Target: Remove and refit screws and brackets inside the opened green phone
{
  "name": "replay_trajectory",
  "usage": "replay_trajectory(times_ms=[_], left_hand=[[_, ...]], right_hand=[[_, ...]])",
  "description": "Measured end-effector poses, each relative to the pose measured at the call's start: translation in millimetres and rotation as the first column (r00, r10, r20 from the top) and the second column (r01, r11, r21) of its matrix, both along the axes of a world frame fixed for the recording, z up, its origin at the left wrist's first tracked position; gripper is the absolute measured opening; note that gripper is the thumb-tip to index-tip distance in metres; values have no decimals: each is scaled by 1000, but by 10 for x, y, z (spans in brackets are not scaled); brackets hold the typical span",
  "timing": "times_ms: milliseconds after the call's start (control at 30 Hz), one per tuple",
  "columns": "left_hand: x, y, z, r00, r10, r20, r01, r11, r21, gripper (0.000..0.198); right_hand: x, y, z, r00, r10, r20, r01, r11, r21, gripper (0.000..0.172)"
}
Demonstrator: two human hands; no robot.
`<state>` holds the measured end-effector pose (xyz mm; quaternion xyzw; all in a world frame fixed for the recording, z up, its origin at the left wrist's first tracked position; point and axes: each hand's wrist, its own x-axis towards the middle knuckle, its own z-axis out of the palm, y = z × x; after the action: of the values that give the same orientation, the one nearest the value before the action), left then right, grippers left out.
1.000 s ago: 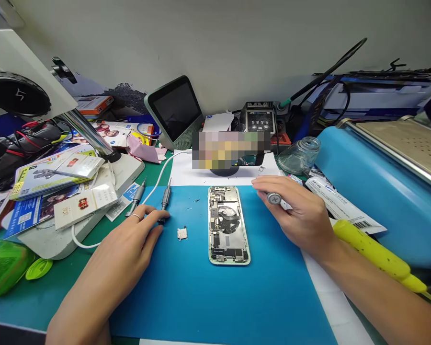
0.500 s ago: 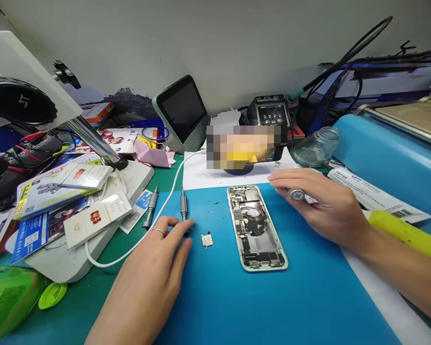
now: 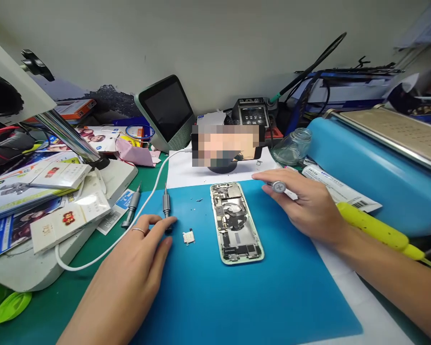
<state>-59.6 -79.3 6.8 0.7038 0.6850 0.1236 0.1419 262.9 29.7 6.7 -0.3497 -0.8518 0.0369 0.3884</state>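
Phone (image 3: 237,223) lies opened up on the blue mat (image 3: 258,297), between the hands, touched by neither. View has swung over the last half second; hands and parts keep much the same layout, so no visible progress on the internals. Right hand (image 3: 303,201) pinches a driver (image 3: 279,187) in its fingers. Left hand (image 3: 136,249) has fingers curled at the end of a second driver (image 3: 166,203); can't tell if they pinch it. Metal part (image 3: 188,236) sits just beside.
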Motion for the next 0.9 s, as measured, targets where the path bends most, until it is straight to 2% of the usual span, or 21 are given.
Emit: replay_trajectory(times_ms=[200,500,900], left_hand=[[-29,32,-4,1000,6,27,-6,1000,-11,50],[49,18,55,999,35,10,-34,997,-72,50],[90,10,29,999,45,13,-44,998,-52,54]], right_hand=[[-3,-14,-5,999,36,-12,-36,999,10,26],[37,17,-1,999,53,-3,-52,998,43,33],[53,69,-40,999,46,13,-47,997,67,34]])
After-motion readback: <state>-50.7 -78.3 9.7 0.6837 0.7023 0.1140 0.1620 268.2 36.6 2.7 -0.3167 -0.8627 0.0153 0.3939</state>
